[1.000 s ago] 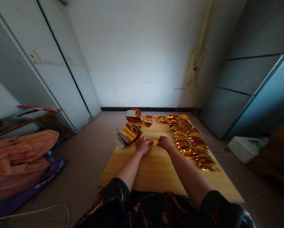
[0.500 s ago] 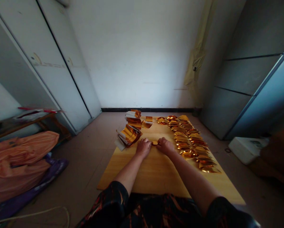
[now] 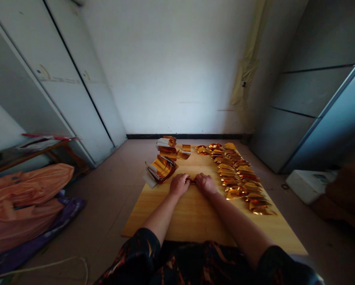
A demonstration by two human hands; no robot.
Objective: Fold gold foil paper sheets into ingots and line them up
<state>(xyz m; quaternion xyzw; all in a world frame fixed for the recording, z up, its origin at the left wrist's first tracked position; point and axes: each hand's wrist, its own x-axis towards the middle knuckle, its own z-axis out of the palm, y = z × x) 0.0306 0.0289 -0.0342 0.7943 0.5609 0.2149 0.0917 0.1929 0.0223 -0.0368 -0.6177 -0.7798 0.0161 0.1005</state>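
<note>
A small piece of gold foil paper [image 3: 192,181] is pinched between my hands over the middle of the wooden board. My left hand [image 3: 179,184] closes on its left end, and my right hand [image 3: 206,184] closes on its right end. Fingers cover most of the piece, so its exact shape is hidden. Left of my left hand lies a curled stack of gold foil sheets [image 3: 162,168] with pale backs. To the right of my right hand, folded gold foil pieces [image 3: 227,173] stand in packed rows.
More foil sheets [image 3: 167,147] lie at the board's far left. The wooden board [image 3: 177,221] reaches close to my body. A white box [image 3: 306,185] is on the floor at right, an orange bag [image 3: 31,198] at left. Cabinets [image 3: 76,79] flank the white wall.
My hands have drawn slightly closer together around the gold foil paper, covering more of it. My right hand has shifted a little left. The stacks and rows look the same.
</note>
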